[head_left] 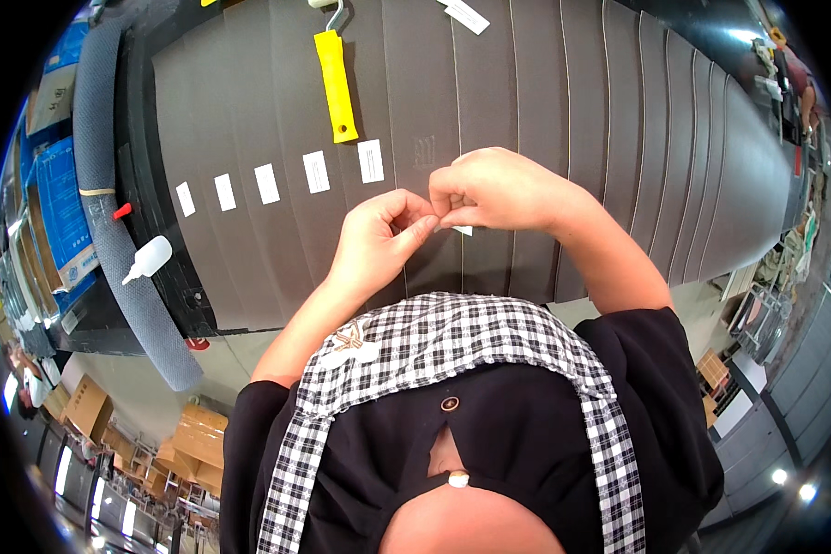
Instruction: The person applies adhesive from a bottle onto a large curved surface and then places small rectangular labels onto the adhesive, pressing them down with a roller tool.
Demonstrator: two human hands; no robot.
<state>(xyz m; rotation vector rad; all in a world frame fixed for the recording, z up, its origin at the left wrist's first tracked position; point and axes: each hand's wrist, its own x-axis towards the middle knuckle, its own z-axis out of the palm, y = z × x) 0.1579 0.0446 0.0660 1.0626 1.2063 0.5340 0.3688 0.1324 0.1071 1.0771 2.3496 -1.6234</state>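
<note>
My left hand (380, 238) and my right hand (491, 190) meet fingertip to fingertip over a row of overlapping dark grey panels (563, 138). Between the pinched fingers sits a small white label (463, 230), mostly hidden, with only a corner showing below my right thumb. Both hands pinch at it. A row of several white labels (316, 172) is stuck on the panels to the left of my hands, the nearest one (370, 161) just above my left hand.
A yellow-handled roller (335, 83) lies on the panels above the labels. A white squeeze bottle (148, 259) rests on the black table edge at left, beside a grey foam tube (111, 212). Blue and brown boxes (60, 208) stand at far left. Another white tag (464, 15) lies at the top.
</note>
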